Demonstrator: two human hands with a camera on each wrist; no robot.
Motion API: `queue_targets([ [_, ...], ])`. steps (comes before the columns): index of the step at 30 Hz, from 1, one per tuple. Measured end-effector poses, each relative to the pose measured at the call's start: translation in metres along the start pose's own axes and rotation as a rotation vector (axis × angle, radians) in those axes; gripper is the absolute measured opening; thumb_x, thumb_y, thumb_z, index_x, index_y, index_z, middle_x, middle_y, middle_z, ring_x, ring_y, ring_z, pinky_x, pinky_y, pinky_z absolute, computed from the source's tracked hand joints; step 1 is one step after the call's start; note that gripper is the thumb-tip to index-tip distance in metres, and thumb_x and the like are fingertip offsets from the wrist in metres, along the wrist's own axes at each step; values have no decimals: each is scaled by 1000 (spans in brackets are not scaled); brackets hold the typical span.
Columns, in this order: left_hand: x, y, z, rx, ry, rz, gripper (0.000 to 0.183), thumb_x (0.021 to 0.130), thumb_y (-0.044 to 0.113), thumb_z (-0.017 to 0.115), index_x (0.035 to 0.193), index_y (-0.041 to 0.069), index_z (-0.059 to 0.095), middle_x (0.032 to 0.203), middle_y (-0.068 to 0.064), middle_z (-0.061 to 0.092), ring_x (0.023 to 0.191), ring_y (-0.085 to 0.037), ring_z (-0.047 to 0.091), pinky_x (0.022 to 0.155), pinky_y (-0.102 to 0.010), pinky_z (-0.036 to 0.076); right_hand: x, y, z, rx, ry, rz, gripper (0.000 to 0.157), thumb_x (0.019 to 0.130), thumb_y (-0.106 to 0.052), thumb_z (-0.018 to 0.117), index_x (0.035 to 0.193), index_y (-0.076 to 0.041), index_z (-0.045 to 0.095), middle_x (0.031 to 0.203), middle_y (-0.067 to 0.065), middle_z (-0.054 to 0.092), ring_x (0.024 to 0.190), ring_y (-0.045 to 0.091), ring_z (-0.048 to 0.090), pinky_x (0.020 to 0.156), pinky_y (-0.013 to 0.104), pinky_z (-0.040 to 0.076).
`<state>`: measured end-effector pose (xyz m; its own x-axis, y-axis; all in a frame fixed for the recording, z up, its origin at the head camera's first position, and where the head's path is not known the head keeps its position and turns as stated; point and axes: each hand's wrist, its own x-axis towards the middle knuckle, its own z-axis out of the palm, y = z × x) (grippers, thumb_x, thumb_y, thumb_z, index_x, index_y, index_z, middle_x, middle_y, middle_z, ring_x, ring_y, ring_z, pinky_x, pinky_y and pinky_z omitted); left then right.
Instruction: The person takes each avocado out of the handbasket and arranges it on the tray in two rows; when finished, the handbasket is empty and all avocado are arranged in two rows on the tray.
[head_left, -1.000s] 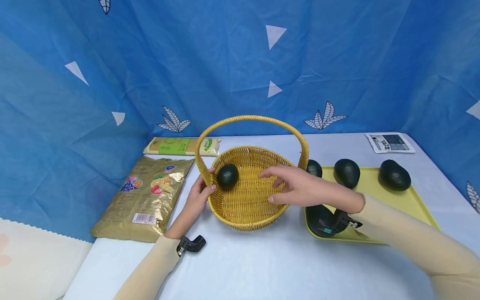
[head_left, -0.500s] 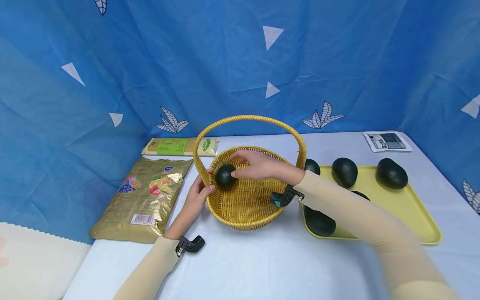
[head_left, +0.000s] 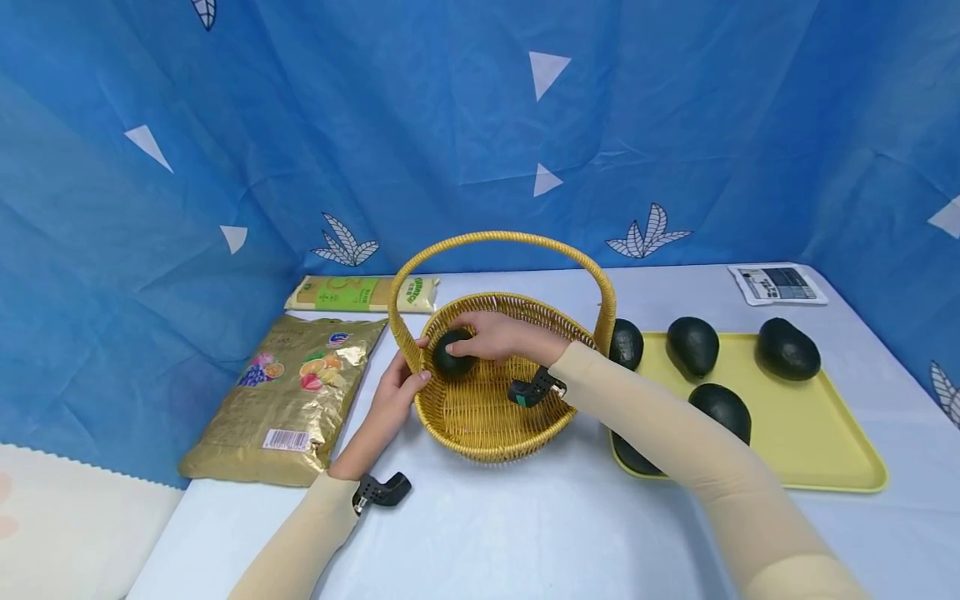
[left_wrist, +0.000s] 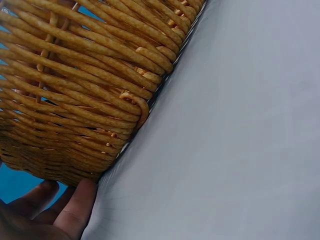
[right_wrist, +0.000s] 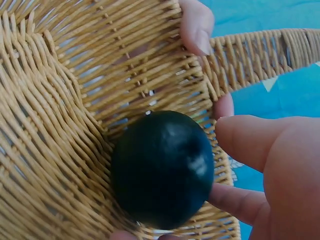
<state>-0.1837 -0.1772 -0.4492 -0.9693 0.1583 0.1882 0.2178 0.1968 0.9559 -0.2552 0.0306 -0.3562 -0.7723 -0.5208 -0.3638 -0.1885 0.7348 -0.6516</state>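
Observation:
A yellow wicker basket (head_left: 487, 425) with a tall arched handle stands on the white tabletop. My left hand (head_left: 393, 392) grips its left side by the handle's base, thumb over the rim and fingers outside; the left wrist view shows those fingertips against the weave (left_wrist: 95, 90). One dark green avocado (head_left: 452, 365) lies inside, by the left wall. My right hand (head_left: 498, 336) reaches in from the right and has its fingers around this avocado. In the right wrist view, the thumb and a finger are beside the avocado (right_wrist: 162, 170), with other fingertips at the bottom edge.
To the right, a yellow tray (head_left: 817, 433) bears several avocados (head_left: 693, 346), partly behind my right sleeve. A gold fruit-printed bag (head_left: 292, 400) lies left of the basket, a long yellow-green packet (head_left: 360, 293) behind it. A small white pouch (head_left: 778, 285) lies far right.
My right hand has moved left and down, from above the basket's right half to the avocado inside. The left hand keeps its place on the basket.

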Motion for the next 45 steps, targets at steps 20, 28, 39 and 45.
queue_targets([
  [20, 1, 2, 2, -5, 5, -11, 53, 98, 2, 50, 151, 4, 42, 155, -21, 46, 125, -12, 53, 95, -14, 48, 4, -3, 17, -80, 84, -68, 58, 98, -40, 62, 150, -19, 49, 153, 10, 53, 113, 24, 59, 85, 36, 50],
  [28, 0, 0, 1, -11, 8, -13, 53, 99, 2, 50, 151, 5, 42, 154, -22, 46, 124, -10, 53, 95, -14, 48, 3, -4, 19, -64, 81, -104, 54, 93, -30, 71, 144, -19, 55, 147, 10, 56, 126, 26, 57, 98, 41, 51],
  [39, 0, -1, 1, -2, 21, -7, 52, 98, 2, 50, 150, 4, 43, 153, -21, 48, 120, -3, 54, 95, -13, 47, -6, -5, 14, -77, 86, -153, 51, 85, -17, 72, 135, -19, 62, 137, 9, 62, 110, 22, 58, 84, 32, 51],
  [45, 1, 1, 1, 2, 18, -19, 53, 98, 4, 51, 151, 6, 43, 152, -20, 49, 121, -7, 54, 95, -14, 47, -26, -7, 6, -113, 77, -192, 52, 85, -18, 71, 136, -19, 61, 136, 7, 62, 107, 22, 58, 82, 32, 51],
])
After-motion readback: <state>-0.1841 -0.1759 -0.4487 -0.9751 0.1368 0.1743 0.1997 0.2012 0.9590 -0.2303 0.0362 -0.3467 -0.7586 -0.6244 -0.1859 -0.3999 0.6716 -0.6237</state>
